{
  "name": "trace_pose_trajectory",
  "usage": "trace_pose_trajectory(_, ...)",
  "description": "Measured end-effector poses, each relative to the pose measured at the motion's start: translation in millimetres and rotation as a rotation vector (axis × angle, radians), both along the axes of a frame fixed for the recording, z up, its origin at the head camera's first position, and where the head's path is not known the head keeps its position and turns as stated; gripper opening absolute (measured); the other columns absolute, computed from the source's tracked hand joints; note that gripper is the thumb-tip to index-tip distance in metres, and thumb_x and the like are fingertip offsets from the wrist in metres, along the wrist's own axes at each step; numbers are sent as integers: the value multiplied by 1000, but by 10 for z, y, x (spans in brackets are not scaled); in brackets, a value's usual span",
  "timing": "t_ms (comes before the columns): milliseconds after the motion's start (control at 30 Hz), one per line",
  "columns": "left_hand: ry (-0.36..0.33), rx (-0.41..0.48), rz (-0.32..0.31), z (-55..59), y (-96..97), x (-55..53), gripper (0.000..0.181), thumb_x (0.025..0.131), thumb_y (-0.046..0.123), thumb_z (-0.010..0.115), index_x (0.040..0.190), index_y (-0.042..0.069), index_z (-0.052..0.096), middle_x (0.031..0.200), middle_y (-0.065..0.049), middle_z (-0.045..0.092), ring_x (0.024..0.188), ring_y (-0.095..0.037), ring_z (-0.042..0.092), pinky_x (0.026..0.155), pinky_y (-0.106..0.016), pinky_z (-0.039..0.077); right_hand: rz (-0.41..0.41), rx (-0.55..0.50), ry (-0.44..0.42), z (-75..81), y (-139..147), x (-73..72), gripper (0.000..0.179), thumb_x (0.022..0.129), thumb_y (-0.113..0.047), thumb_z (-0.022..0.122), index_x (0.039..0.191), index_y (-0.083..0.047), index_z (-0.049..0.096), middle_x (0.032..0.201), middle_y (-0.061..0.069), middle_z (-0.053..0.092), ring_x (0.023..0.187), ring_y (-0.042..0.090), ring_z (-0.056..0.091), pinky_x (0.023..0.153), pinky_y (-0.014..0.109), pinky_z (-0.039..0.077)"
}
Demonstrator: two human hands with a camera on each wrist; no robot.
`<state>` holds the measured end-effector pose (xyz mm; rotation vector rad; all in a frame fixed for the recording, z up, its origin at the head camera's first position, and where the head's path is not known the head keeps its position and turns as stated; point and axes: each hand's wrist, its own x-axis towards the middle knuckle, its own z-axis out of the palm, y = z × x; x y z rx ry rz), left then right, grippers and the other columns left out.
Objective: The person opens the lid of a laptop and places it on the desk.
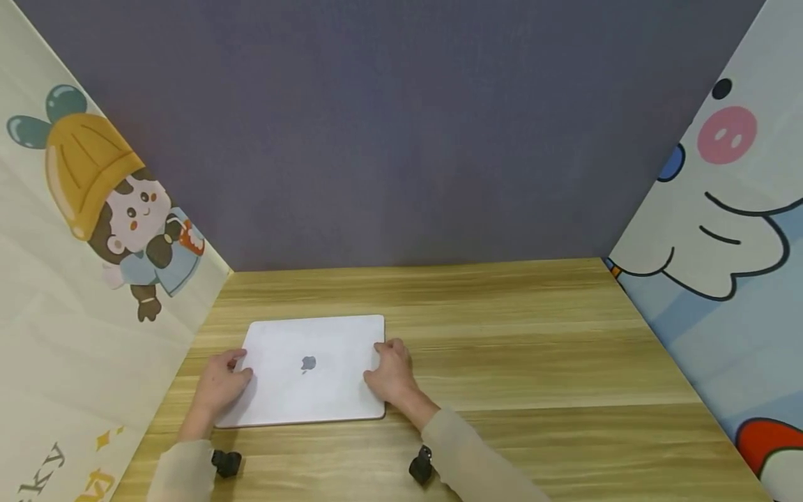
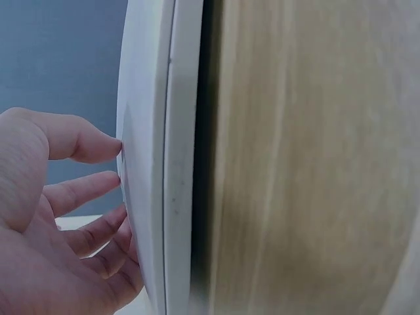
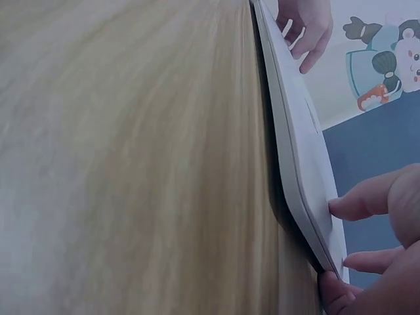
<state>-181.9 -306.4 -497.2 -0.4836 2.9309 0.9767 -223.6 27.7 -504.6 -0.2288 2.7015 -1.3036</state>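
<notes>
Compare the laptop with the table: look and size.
Look: the laptop is pale silver with a dark logo on its lid; the table has streaky yellow-brown wood grain.
Size: the laptop is much smaller, hiding only part of the table.
Shared: the laptop's closed lid and the table both show flat top surfaces.

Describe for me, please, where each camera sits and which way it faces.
Head: worn on the head, facing forward and down at the closed laptop and wooden table; left hand, right hand and sleeves show.
Left wrist: on that wrist, facing the laptop's near edge; left hand shows close.
Right wrist: on that wrist, looking leftward along that edge; right hand shows close, left hand beyond.
Shared: head and right wrist views show both hands and the printed cartoon figure.
</notes>
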Motion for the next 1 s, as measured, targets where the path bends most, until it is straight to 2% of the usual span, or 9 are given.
trace_pose_trajectory(533, 19, -14, -45, 32, 208, -26, 51, 90, 12, 62, 135, -13, 54, 122, -38, 53, 107, -47, 55, 86, -60, 48, -14, 10, 22, -17, 208, -55, 61, 75, -4, 76, 133, 7, 61, 132, 24, 50, 125, 40, 47, 107, 51, 42)
trace_pose_trajectory(1000, 31, 6, -60, 23, 402, -23, 50, 90, 10, 62, 135, -12, 54, 120, -36, 52, 106, -45, 55, 84, -58, 50, -27, 0, -27, -20, 407, -62, 60, 79, -9, 76, 135, 6, 59, 136, 23, 48, 127, 40, 46, 107, 52, 44)
